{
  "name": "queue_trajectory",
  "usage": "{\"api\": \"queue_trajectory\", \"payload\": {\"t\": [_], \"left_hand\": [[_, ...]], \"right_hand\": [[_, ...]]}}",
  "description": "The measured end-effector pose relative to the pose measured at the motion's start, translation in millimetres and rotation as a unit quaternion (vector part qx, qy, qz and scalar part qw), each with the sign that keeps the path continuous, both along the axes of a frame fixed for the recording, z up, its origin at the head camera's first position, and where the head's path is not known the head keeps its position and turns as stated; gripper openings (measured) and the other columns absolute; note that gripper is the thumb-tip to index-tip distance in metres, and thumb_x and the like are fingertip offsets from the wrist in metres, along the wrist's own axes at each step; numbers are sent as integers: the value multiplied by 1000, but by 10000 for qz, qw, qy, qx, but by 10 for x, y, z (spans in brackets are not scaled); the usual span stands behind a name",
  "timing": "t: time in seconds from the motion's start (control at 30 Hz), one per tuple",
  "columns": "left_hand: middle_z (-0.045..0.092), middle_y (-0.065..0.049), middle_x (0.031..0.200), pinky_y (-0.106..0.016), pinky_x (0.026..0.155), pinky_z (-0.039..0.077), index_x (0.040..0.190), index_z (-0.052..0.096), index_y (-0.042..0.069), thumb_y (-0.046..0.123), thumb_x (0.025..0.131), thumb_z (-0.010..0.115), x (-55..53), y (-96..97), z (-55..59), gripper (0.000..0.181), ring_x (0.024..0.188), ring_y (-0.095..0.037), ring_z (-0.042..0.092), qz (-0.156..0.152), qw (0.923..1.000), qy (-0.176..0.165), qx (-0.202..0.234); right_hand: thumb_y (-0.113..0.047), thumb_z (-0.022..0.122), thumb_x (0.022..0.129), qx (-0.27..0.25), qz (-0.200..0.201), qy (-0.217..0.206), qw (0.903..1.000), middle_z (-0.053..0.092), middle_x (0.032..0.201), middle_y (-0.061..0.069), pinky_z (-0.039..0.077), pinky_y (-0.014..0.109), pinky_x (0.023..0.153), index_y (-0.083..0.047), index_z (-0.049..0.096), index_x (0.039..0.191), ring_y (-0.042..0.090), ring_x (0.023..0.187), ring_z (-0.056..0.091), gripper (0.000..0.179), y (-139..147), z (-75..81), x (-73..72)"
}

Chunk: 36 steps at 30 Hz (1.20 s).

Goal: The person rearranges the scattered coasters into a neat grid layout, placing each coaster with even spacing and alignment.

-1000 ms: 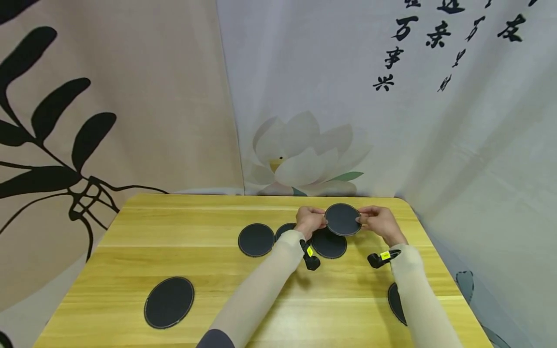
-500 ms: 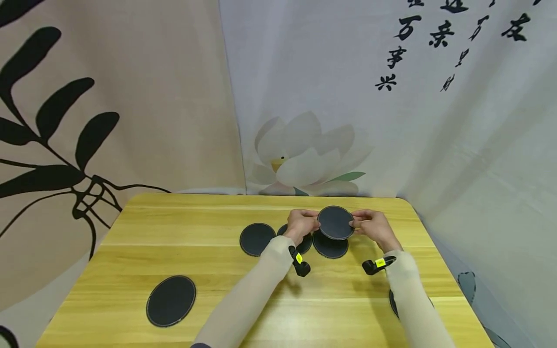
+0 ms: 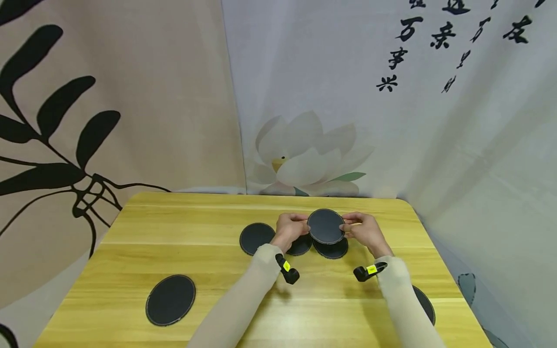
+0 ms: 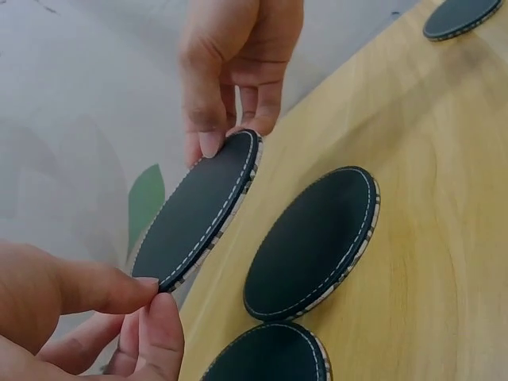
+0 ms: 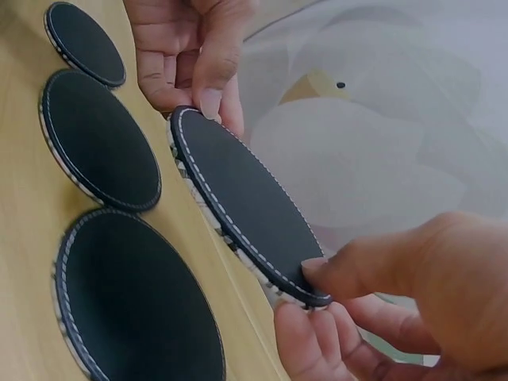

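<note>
Both hands hold one round black coaster point(image 3: 326, 226) with pale stitching along its rim, raised over the table and tilted. My left hand point(image 3: 290, 230) pinches its left edge between thumb and fingers. At the opposite edge my right hand point(image 3: 364, 233) pinches it the same way, thumb on the black face. Beneath and just in front lies another black coaster point(image 3: 331, 250), partly covered by the held one in the head view. Left of that, a middle coaster point(image 5: 101, 141) sits in the row, partly behind my left hand in the head view. A patterned underside shows at the held coaster's edge point(image 4: 210, 244).
The row's left end is a coaster point(image 3: 256, 239) on the wooden table point(image 3: 183, 227). One more coaster point(image 3: 170, 300) lies at the front left, and another point(image 3: 424, 304) at the front right, partly behind the right sleeve. A printed curtain point(image 3: 174, 96) hangs behind the table's far edge.
Both hands have carried the held coaster to the left and slightly nearer. The front right coaster shows more from behind the sleeve; the coasters on the table stay put.
</note>
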State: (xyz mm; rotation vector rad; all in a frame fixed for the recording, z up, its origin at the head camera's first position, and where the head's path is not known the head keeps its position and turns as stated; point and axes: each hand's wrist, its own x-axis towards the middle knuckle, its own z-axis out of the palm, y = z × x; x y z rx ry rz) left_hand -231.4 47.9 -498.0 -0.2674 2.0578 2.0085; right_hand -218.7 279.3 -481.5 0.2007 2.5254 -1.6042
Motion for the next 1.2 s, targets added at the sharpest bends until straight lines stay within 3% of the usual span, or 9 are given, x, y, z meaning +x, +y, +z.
{"api": "queue_trajectory", "payload": {"t": [0.43, 0.67, 0.97, 1.2], "left_hand": [[68, -11, 101, -44, 93, 62, 116, 75, 4, -6, 87, 71, 169, -238, 13, 31, 86, -21, 72, 44, 9997, 204, -117], [69, -10, 99, -32, 81, 64, 114, 76, 3, -6, 84, 72, 243, -334, -3, 31, 84, -18, 70, 150, 9996, 202, -105], [69, -11, 102, -42, 88, 63, 113, 76, 5, -5, 85, 73, 337, -470, -37, 30, 85, -19, 69, 185, 9994, 158, -229], [69, -13, 103, -37, 83, 64, 113, 76, 4, -5, 85, 75, 403, -588, -70, 30, 86, -20, 69, 215, 9987, 218, -407]], "right_hand": [[-7, 74, 93, -130, -36, -35, 9999, 60, 114, 19, 65, 43, 82, 2, 63, 131, 18, 79, 72, 40, -250, -21, 115], [-3, 74, 92, -175, -48, 35, 9998, 59, 111, 18, 65, 39, 76, 3, 64, 127, 22, 79, 71, 37, -363, -49, 192], [-1, 75, 90, -260, -100, 12, 9996, 60, 104, 15, 65, 45, 79, 1, 67, 122, 21, 78, 70, 34, -506, -105, 257], [1, 76, 88, -373, -138, -23, 9992, 61, 102, 14, 65, 40, 74, 0, 68, 120, 18, 77, 67, 33, -630, -142, 301]]}}
